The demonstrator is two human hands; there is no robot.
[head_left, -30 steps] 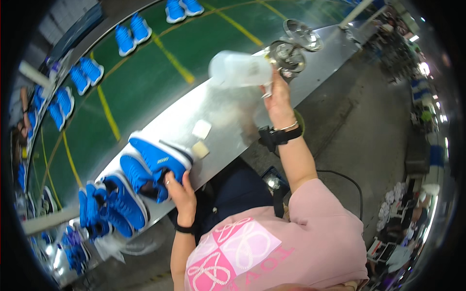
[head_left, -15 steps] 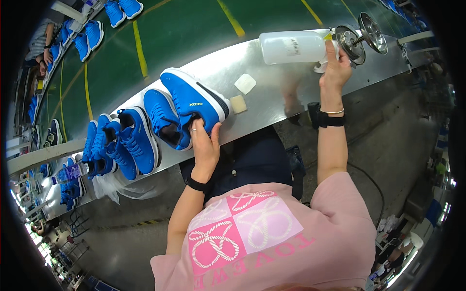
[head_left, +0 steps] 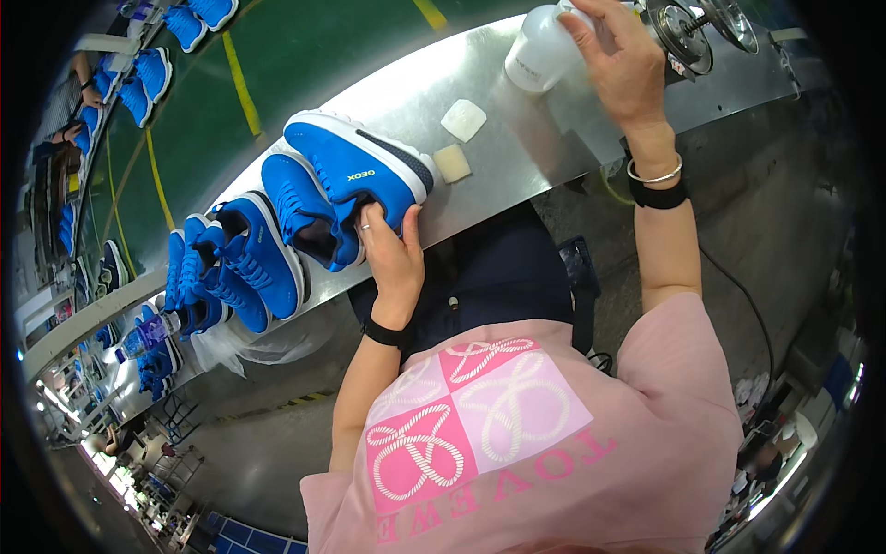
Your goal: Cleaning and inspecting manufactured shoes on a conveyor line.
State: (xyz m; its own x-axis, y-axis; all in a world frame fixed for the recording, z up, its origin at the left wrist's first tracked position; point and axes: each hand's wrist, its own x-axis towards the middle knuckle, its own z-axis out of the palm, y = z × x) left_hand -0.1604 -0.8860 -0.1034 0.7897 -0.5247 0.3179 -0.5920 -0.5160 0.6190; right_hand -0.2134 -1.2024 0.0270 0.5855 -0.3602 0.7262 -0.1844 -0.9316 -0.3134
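Note:
My left hand (head_left: 395, 257) grips a blue sneaker (head_left: 369, 166) at its heel opening, some fingers inside and the thumb outside. The sneaker lies tilted on its side, with its white and dark sole turned away to the right. Its neighbour, another blue sneaker (head_left: 300, 208), touches it on the left. At the upper right, my right hand (head_left: 628, 69) closes its fingers around the top of a translucent white plastic bottle (head_left: 537, 57). The bottle's base points toward the near side; whether it rests on the metal table cannot be made out. Between the hands lie a white pad (head_left: 463, 120) and a cream pad (head_left: 452, 163).
More blue sneakers (head_left: 249, 263) line the metal table (head_left: 503, 162) at left, near a clear plastic bag (head_left: 268, 349) and a drink bottle (head_left: 143, 340). A metal stand with round discs (head_left: 683, 37) is beyond my right hand. Behind runs a green surface (head_left: 314, 55); another person's hand (head_left: 92, 95) shows far left.
My right hand has swung the bottle from lying sideways to a steeper angle, its base now toward me. My left hand keeps hold of the sneaker. The whole view has shifted slightly.

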